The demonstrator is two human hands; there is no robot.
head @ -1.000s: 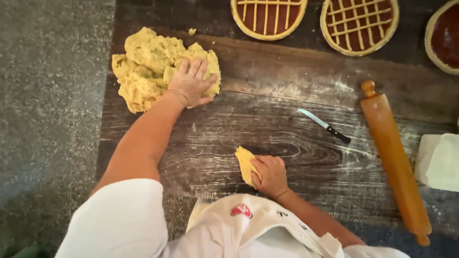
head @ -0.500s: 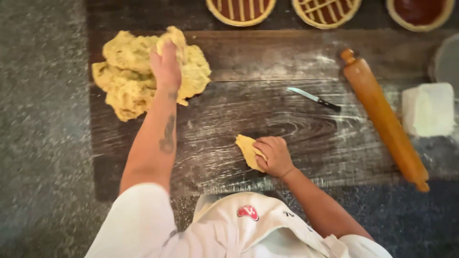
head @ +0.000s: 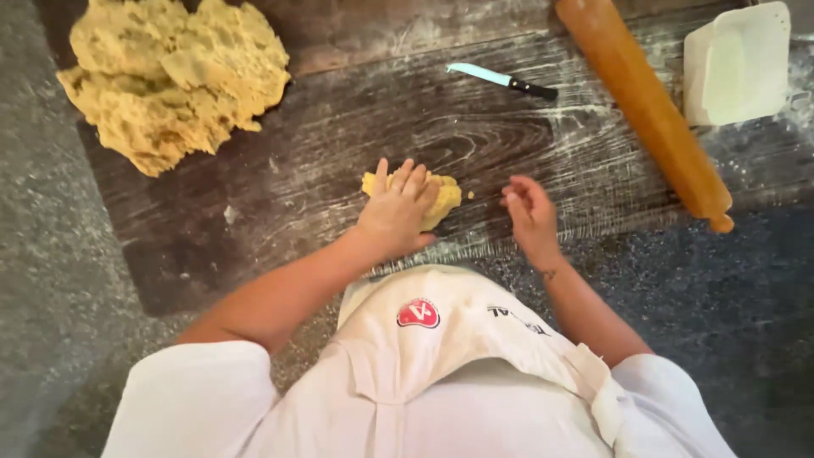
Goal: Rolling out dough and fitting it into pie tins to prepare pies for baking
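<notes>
Your left hand lies flat, palm down, fingers spread, pressing on a small lump of yellow dough; it clasps nothing, it only bears down on it. The lump sits on the near part of the dark wooden board, mostly under your palm, with its right end showing beyond your fingertips. Its long axis runs roughly left to right across the board. Your right hand is just beside the lump's right end, apart from it, open and loosely curled, holding nothing.

The board is dusted with flour and rests on a speckled grey stone counter. A large ragged mass of dough lies at the board's far left corner. A small knife with a black handle lies farther back, blade pointing left. A wooden rolling pin slants across the right side, and a white plastic scraper lies beyond it.
</notes>
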